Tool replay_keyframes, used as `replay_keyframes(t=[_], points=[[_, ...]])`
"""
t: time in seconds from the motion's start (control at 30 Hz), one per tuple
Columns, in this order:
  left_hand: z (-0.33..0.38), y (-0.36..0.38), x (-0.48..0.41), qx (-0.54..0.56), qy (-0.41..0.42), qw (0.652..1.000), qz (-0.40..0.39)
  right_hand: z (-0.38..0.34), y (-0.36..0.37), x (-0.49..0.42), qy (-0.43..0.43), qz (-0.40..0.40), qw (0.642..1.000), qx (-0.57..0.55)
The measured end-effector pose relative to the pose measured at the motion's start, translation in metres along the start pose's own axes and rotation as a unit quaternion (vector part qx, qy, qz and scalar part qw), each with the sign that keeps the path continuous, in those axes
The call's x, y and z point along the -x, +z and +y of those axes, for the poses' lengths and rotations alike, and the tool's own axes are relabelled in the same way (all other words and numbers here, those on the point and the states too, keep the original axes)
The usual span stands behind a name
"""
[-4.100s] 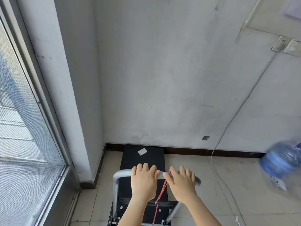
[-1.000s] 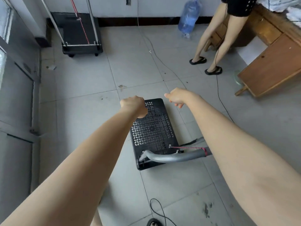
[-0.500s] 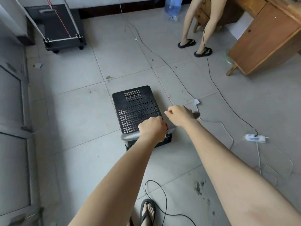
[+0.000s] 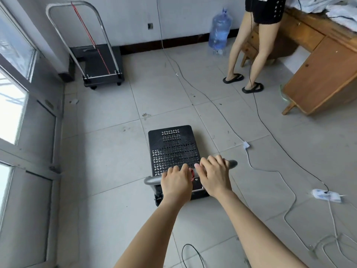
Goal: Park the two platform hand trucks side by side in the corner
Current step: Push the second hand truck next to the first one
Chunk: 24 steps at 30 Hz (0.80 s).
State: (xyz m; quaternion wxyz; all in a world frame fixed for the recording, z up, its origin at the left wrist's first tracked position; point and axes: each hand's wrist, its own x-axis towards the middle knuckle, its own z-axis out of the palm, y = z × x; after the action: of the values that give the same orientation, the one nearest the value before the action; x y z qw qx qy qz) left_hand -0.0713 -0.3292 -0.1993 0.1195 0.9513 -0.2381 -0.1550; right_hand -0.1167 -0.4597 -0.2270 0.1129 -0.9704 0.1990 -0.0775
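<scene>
One black platform hand truck [image 4: 102, 62] stands in the far left corner against the wall, its silver handle upright with a red cord across it. A second hand truck with a perforated black deck [image 4: 173, 147] sits in the middle of the floor, in front of me. My left hand [image 4: 176, 183] and my right hand [image 4: 215, 176] both wrap its silver handle bar [image 4: 151, 180], side by side, with a red cord between them.
A person's legs [image 4: 245, 55] stand by a wooden desk [image 4: 318, 74] at the right. A blue water bottle [image 4: 220, 31] rests against the far wall. Cables [image 4: 260, 120] and a power strip [image 4: 326, 197] lie across the tiles at right. Window frames [image 4: 29, 132] line the left.
Both hands went from hovering over the second truck to closing on its handle bar. The view has lifted, so the corner truck and far wall show more fully.
</scene>
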Motion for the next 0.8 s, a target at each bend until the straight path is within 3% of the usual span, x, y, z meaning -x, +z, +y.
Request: replay_keyframes(t=[0.13,0.5,0.8], points=[[-0.027,-0.013,-0.022,-0.007,-0.013,1.000,0.025,-0.020,0.012,-0.019,-0.045,0.002,0.999,-0.003],[-0.090,-0.067,-0.159,-0.002,0.016,0.997,0.075,-0.078,0.034,-0.158,-0.026,-0.050,0.998,-0.009],[-0.119,-0.099,-0.270,0.013,-0.007,0.991,0.133,-0.100,0.045,-0.284,-0.030,-0.088,0.995,-0.026]])
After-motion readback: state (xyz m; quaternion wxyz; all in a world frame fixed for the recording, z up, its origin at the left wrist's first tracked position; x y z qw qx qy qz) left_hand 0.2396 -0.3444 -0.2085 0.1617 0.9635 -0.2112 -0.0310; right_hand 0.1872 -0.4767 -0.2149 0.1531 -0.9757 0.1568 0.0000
